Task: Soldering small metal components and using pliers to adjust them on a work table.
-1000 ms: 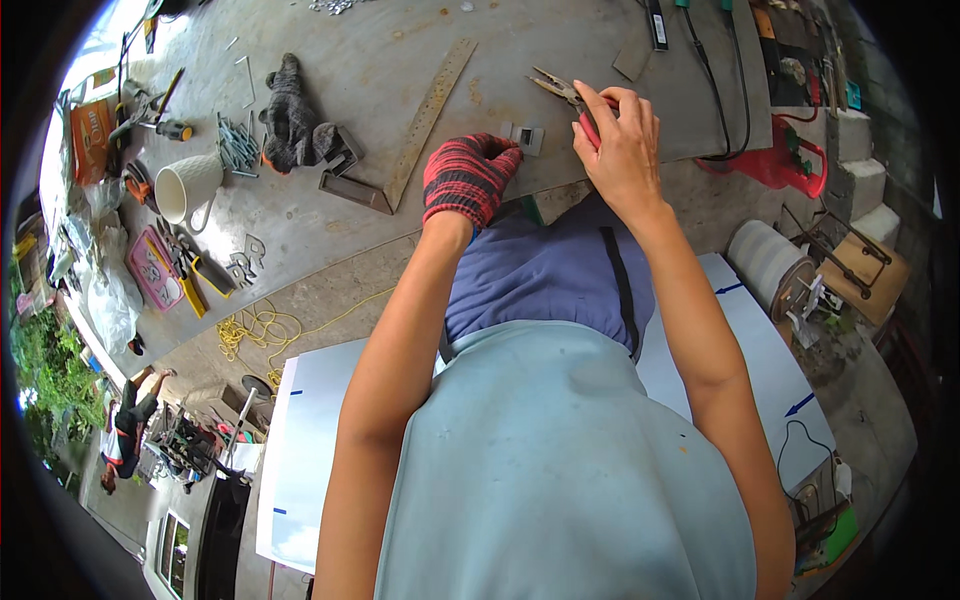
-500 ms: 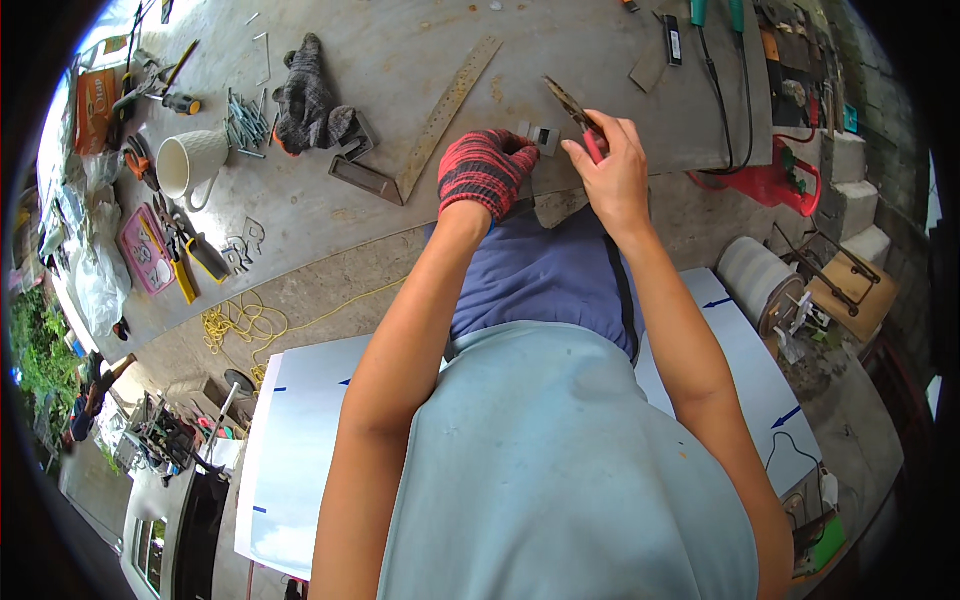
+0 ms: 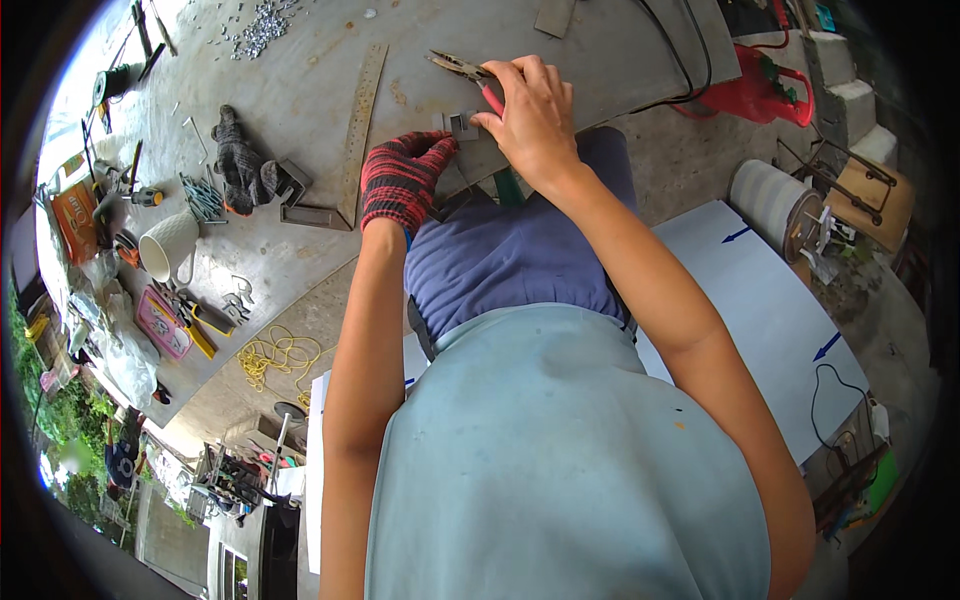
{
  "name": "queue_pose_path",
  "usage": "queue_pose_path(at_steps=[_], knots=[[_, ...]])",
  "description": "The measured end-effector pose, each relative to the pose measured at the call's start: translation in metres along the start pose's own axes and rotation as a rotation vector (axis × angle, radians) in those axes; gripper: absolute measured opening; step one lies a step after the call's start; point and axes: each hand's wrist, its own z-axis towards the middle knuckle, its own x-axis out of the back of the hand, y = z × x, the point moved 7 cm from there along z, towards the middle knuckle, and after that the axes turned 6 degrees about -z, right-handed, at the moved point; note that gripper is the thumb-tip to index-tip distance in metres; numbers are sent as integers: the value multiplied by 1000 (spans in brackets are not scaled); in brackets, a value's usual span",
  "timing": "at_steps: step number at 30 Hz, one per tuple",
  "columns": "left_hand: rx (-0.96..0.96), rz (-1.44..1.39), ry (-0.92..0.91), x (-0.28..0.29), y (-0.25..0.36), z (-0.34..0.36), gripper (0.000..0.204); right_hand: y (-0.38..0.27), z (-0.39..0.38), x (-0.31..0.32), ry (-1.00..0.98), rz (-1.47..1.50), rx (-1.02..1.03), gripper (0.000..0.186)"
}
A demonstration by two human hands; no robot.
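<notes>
Red-handled pliers [image 3: 470, 71] gripped by curled fingers of bare right hand [image 3: 533, 125], pliers' tips slightly parted over metal table [image 3: 310, 110]. Gloved left hand [image 3: 408, 178]: fingers bunched beside small metal piece [image 3: 461, 126] near table edge; whether pinched, cannot be told. Ruler [image 3: 365, 130], dark bracket [image 3: 318, 217], grey glove [image 3: 238, 165] placed leftward.

A workbench [image 3: 320, 65], pliers [image 3: 468, 69] and ruler [image 3: 365, 130] mark this a workshop.

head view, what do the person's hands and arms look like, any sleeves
The left hand wears a red and black striped knit glove, with some blue showing at the wrist. The right hand is ungloved. The left arm and right arm show no sleeves.
</notes>
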Motion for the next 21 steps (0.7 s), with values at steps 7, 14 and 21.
queue_pose_path(at_steps=[7, 14, 21], knots=[[2, -34, 0, -1, -4, 2, 35, 1, 0, -1, -31, 6, 14, 62], [51, -39, 82, 0, 0, -7, 34, -2, -1, -2, 21, 11, 56, 59], [-36, -30, 83, -3, 3, -4, 32, -2, 2, 3, 23, -18, 99, 60]])
